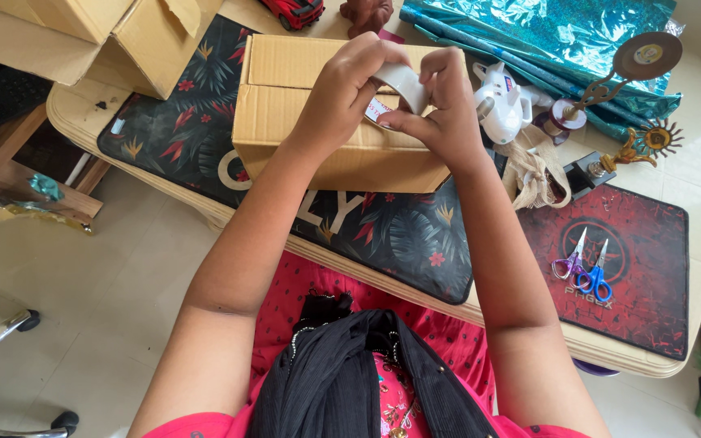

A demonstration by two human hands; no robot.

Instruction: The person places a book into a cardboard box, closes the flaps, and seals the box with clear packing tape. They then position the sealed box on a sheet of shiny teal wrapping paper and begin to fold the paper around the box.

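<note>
A closed brown cardboard box lies on a dark floral mat on the table. Both my hands hover over the box's right end and share a roll of pale tape. My left hand grips the roll from the left, fingers curled over its top. My right hand pinches the roll's lower edge and the loose tape end with thumb and forefinger. A small white label with red print on the box peeks out between my hands.
An open cardboard box stands at the back left. Teal shiny wrapping paper, a white teapot-shaped object, brass ornaments and twine lie to the right. Two scissors rest on a red mat. The table edge runs near my lap.
</note>
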